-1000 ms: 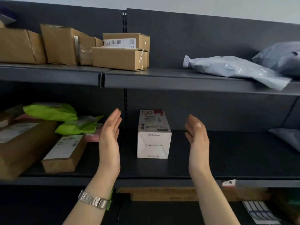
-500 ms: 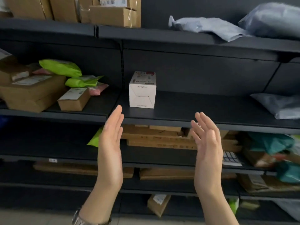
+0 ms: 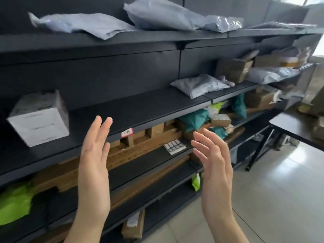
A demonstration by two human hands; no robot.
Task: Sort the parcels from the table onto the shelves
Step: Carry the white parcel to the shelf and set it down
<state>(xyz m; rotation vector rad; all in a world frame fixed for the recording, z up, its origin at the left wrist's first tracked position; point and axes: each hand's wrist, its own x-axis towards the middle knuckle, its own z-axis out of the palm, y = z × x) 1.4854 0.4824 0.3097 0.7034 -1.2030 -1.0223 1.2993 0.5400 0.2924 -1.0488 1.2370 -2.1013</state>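
A white carton (image 3: 39,118) stands on the dark middle shelf (image 3: 140,109) at the far left, apart from both hands. My left hand (image 3: 94,160) is raised in front of the shelves, palm turned inward, fingers straight and apart, holding nothing. My right hand (image 3: 213,165) is up beside it, fingers spread and slightly curled, also empty. Grey mailer bags (image 3: 91,24) lie on the top shelf. Another grey bag (image 3: 199,85) rests on the middle shelf to the right.
Long brown cartons (image 3: 140,146), teal bags (image 3: 194,119) and green bags (image 3: 14,204) fill the lower shelves. More boxes (image 3: 233,69) sit further right. A dark table (image 3: 296,127) with black legs stands at the right over a tiled floor (image 3: 273,199).
The view has swung right and down, so the white carton now lies at the far left. Both empty hands have pulled back from it, and the table has come into sight.
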